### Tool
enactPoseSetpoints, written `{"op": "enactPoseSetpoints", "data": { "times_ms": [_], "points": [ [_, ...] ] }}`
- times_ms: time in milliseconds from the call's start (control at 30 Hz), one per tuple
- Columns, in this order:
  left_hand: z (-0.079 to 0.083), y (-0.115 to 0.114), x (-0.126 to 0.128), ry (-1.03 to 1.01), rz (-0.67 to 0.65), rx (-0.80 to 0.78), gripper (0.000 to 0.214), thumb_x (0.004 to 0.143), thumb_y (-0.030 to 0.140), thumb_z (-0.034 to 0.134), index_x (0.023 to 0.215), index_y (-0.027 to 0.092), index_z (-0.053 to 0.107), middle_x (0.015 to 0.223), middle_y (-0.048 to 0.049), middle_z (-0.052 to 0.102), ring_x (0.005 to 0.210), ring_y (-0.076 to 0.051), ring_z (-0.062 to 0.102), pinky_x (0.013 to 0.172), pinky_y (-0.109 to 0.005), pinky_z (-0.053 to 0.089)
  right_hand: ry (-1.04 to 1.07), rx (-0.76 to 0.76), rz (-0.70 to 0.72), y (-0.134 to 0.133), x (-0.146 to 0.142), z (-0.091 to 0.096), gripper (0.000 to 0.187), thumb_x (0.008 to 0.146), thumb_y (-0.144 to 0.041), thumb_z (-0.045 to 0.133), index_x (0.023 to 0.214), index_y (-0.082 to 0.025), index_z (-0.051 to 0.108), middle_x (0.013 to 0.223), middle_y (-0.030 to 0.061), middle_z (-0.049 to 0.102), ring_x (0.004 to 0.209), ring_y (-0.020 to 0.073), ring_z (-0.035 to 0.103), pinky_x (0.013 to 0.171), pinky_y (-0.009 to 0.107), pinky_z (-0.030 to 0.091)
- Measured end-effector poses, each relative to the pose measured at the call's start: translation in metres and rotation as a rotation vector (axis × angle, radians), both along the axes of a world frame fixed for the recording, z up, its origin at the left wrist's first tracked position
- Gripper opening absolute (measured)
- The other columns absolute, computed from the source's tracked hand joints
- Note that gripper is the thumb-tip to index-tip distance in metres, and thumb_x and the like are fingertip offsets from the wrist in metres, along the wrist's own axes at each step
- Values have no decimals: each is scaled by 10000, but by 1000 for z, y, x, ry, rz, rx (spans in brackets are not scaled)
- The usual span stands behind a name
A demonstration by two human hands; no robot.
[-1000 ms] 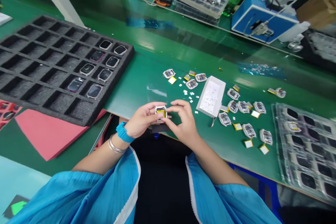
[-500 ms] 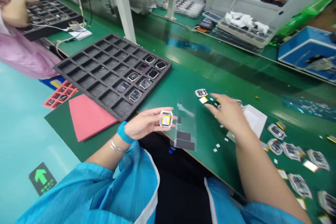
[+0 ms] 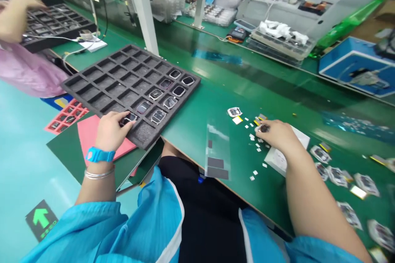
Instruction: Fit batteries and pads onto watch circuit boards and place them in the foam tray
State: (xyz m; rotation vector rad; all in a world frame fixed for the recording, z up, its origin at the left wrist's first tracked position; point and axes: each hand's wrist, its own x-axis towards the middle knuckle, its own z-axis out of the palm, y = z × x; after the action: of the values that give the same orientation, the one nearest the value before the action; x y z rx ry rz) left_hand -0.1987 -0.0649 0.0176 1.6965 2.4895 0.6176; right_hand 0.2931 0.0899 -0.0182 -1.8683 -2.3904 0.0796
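Note:
My left hand point(image 3: 111, 130) is at the near edge of the black foam tray point(image 3: 125, 95), its fingers closed on a smartwatch case point(image 3: 129, 118) at one of the compartments. Whether the case rests on the bottom I cannot tell. More watch cases, such as this one point(image 3: 158, 117), lie in the tray's right-hand compartments. Over on the right, my right hand point(image 3: 279, 136) grips another open watch case point(image 3: 263, 128), partly hidden by the fingers. Beside it are yellow-edged batteries point(image 3: 261, 117) and small white pads point(image 3: 258, 145). One more open case point(image 3: 234, 111) lies to its left.
A clear plastic sheet with dark strips point(image 3: 217, 152) lies at the table's front edge. Several open cases and batteries point(image 3: 337, 176) spread along the right. A white box point(image 3: 277, 160) sits under my right wrist. A co-worker's arm point(image 3: 14, 18) is at far left.
My left hand has moved left from the table's front to the tray, turning the watch case over. My right hand has closed on another case.

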Motion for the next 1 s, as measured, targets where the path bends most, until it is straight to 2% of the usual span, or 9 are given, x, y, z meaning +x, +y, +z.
{"op": "enactPoseSetpoints", "data": {
  "times_ms": [100, 200, 267, 333, 467, 600, 700, 833, 1000],
  "points": [
    [8, -1, 27, -3, 60, 268, 401, 818, 437, 632, 1055, 136, 749, 1116, -169, 684, 1124, -346, 598, 1009, -498, 451, 13, 43, -32, -18, -11, 15, 416, 640, -245, 638, 1038, -144, 705, 986, 141, 728, 944, 342, 648, 865, 473, 492],
    [13, 6, 80, -476, -69, 383, 370, 821, 465, 678, 1086, 212, 737, 1072, -92, 715, 1020, -270, 651, 931, -432, 506, 197, 243, 75, -51, -31, 30, 481, 679, -207, 626, 1155, -138, 637, 1134, 156, 697, 1075, 344, 605, 960, 505, 461],
    [10, 15, 123, -912, -314, 220, 384, 809, 461, 712, 1096, 206, 730, 1002, -81, 743, 933, -237, 684, 874, -381, 533, 368, 355, 184, -76, -46, 37, 417, 709, -201, 630, 1126, -196, 614, 1130, 119, 698, 1079, 319, 605, 982, 516, 456],
    [5, 27, 165, -1260, -525, 8, 444, 797, 456, 734, 1157, 198, 710, 1064, -102, 745, 1002, -248, 687, 883, -367, 535, 537, 431, 289, -101, -60, 41, 390, 717, -199, 656, 1096, -256, 582, 1119, 75, 705, 1067, 294, 617, 1002, 539, 449],
    [-9, 43, 218, -1695, -851, -440, 528, 738, 423, 802, 1199, 188, 701, 1131, -132, 728, 1035, -271, 693, 916, -385, 537, 732, 497, 386, -137, -75, 39, 377, 730, -174, 690, 1045, -306, 532, 1141, 34, 719, 1041, 254, 639, 1014, 566, 450],
    [-15, 45, 233, -1698, -873, -469, 550, 664, 204, 859, 1192, 232, 709, 1119, -84, 731, 973, -213, 693, 855, -305, 556, 771, 475, 389, -156, -73, 35, 319, 790, -131, 656, 1056, -283, 567, 1169, 60, 720, 1098, 235, 633, 967, 504, 522],
    [-16, 40, 236, -1698, -834, -440, 542, 653, 150, 852, 1172, 233, 717, 1113, -77, 728, 965, -197, 687, 831, -280, 565, 881, 412, 265, -165, -71, 34, 217, 843, -135, 623, 1028, -249, 628, 1189, 83, 714, 1134, 227, 632, 946, 456, 551],
    [-18, 31, 238, -1687, -767, -312, 489, 637, 121, 857, 1099, 230, 739, 1005, -51, 743, 870, -156, 696, 784, -241, 581, 913, 402, 82, -174, -79, 27, 63, 889, -216, 640, 900, -247, 693, 1087, 61, 746, 1009, 203, 696, 928, 414, 570],
    [-25, 23, 236, -1568, -792, -109, 493, 624, 93, 857, 1080, 238, 738, 980, -43, 742, 865, -162, 710, 768, -243, 603, 820, 463, 102, -178, -88, 17, 134, 910, -199, 600, 905, -256, 721, 1086, 45, 748, 997, 182, 711, 1026, 421, 545]
  ]
}}
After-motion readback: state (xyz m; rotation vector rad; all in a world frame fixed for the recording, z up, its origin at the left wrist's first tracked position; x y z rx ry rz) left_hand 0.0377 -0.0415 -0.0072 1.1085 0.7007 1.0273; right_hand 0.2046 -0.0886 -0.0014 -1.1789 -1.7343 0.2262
